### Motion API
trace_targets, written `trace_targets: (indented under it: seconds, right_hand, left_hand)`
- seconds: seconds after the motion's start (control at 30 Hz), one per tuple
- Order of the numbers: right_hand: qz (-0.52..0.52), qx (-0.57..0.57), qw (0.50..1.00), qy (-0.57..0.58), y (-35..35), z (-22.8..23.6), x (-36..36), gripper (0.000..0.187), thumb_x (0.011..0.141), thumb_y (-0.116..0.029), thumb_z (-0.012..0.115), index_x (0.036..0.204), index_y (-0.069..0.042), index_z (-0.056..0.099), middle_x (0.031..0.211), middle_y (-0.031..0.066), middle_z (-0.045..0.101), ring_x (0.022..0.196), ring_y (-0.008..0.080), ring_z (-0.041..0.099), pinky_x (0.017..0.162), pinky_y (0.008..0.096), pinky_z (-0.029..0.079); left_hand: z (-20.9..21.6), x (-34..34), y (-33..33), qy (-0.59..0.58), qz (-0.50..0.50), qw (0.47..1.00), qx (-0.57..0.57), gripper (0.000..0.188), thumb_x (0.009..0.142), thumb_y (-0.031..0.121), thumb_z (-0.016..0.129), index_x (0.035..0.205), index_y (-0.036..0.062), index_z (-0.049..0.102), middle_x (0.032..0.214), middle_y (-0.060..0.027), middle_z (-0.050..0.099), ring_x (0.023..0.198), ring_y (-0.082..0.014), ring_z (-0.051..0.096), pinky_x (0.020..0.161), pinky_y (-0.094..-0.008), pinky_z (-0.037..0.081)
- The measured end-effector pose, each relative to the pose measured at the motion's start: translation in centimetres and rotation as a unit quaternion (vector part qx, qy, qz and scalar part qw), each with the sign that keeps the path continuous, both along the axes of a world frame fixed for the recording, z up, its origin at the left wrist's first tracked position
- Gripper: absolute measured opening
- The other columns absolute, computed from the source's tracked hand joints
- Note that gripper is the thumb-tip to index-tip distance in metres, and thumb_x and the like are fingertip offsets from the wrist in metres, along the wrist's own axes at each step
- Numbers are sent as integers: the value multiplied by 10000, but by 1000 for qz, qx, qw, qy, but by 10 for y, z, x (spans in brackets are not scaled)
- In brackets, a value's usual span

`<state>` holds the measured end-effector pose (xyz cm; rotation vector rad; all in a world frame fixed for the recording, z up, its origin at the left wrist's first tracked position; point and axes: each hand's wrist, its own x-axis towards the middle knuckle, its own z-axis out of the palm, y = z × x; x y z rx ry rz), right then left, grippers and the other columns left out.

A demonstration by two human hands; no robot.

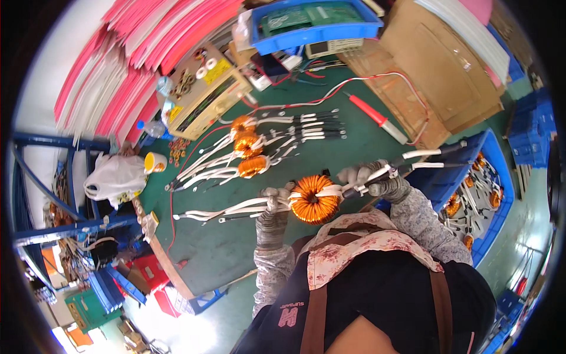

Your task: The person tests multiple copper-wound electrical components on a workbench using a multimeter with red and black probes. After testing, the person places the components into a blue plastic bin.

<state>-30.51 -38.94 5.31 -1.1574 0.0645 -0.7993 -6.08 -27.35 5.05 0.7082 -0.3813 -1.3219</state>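
A large copper-wound toroidal coil (315, 201) hangs between my gloved hands, near the front of the bench. White sleeved leads run out of it on both sides. My left hand (273, 211) is closed round the left bundle of leads (236, 207), whose tips carry metal lugs. On the other side, my right hand (380, 180) grips the right leads close to the coil, and their black and white ends (425, 159) stick out past my fingers. Beyond my hands, three similar coils (248, 145) lie in a column on the green bench, their leads spread left and right.
A blue bin (490, 227) of coils stands at the right. Behind are a red-and-white probe (377, 117) on a cable, cardboard (445, 65), a bench instrument (206, 100) and a blue tray (318, 34) of green boards. A yellow-and-white cup (155, 163) and plastic bag (117, 179) are left.
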Motion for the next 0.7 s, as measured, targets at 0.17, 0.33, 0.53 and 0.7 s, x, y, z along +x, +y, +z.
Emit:
trace_targets:
  seconds: [0.17, 0.33, 0.53, 0.7]
  right_hand:
    - [-278, 171, 941, 88, 29, 56, -61, 310, 801, -299, 639, 955, -40, 565, 806, 14, 544, 808, 144, 577, 648, 240, 473]
    - [-564, 195, 799, 73, 46, 17, -130, 220, 814, -178, 614, 985, -55, 550, 934, 13, 525, 891, 113, 541, 659, 204, 459]
    - [-682, -81, 706, 173, 70, 73, -168, 509, 716, -219, 677, 1117, -48, 414, 918, 22, 485, 868, 132, 483, 771, 247, 410]
    - [-745, 40, 491, 451, 86, 90, -268, 387, 658, -160, 616, 1013, -35, 526, 698, 165, 608, 639, 311, 611, 574, 375, 474]
  left_hand:
    - [45, -37, -37, -25, -22, 999, -18, 464, 871, 300, 521, 1250, 64, 396, 1218, -145, 477, 1135, -312, 454, 1012, -466, 296]
    - [46, -114, -102, -328, -111, 925, -160, 387, 876, 271, 508, 1185, 43, 455, 1197, -176, 482, 1111, -284, 477, 927, -432, 417]
    - [12, -281, -135, -183, -445, 873, -79, 237, 891, 168, 477, 1081, 27, 483, 1015, -81, 540, 944, -164, 535, 830, -288, 461]
    - [11, -402, -75, -158, -601, 778, -90, 439, 856, 104, 538, 1250, 11, 370, 1232, -132, 457, 1017, -207, 535, 909, -325, 433]
